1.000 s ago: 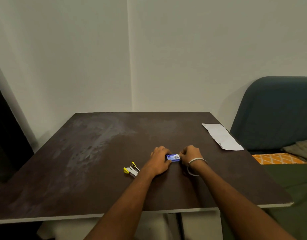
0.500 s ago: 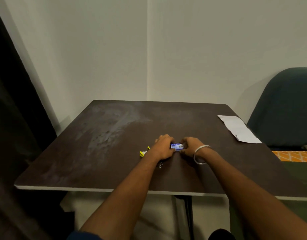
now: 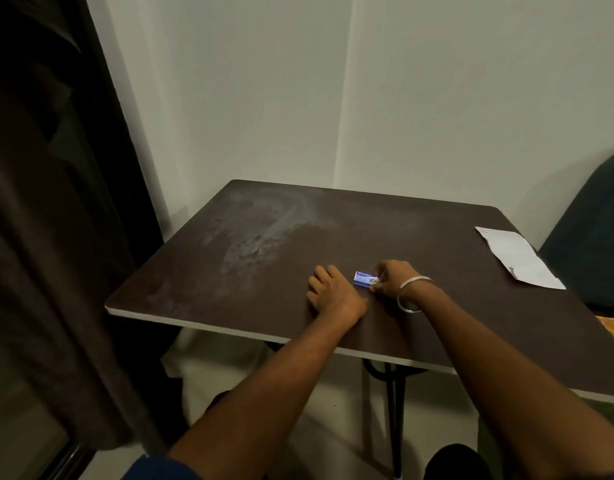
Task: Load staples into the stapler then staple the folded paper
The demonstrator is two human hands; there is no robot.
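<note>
A small blue staple box (image 3: 365, 278) lies on the dark brown table (image 3: 250, 258). My right hand (image 3: 395, 279), with a metal bangle on the wrist, pinches the box's right end. My left hand (image 3: 333, 293) rests knuckles-up on the table just left of the box, apart from it, and its fingers are hidden from me. The yellow stapler is not visible and may be under that hand. The folded white paper (image 3: 518, 258) lies near the table's far right edge, well away from both hands.
The table stands in a wall corner, its front edge close to me. A dark curtain (image 3: 56, 237) hangs on the left. A dark blue cushioned seat (image 3: 596, 237) is to the right of the table, and an orange patterned cloth (image 3: 613, 327) shows at the right edge.
My left hand has let go of the staple box and slid left to where the stapler lay, which is now out of sight. My right hand keeps the box. My view has swung left.
</note>
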